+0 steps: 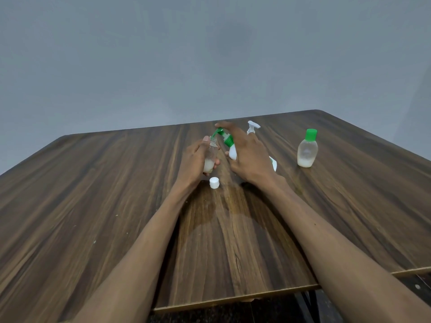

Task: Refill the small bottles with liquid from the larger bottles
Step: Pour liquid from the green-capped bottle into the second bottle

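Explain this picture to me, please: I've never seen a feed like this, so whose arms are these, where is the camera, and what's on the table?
There is no machine here: a person's two bare arms reach forward, filmed by one wide-angle camera worn on their head, looking down at a dark wood-grain table. The left hand grips a small clear open bottle with a little white liquid at its bottom. The right hand holds a larger white pump bottle with a green pump head, tilted so its spout meets the small bottle's mouth. A white screw cap lies on the table near the left wrist. Behind the right hand stands a white pump top; its bottle is mostly hidden. To the right stands a small clear bottle with a green cap.
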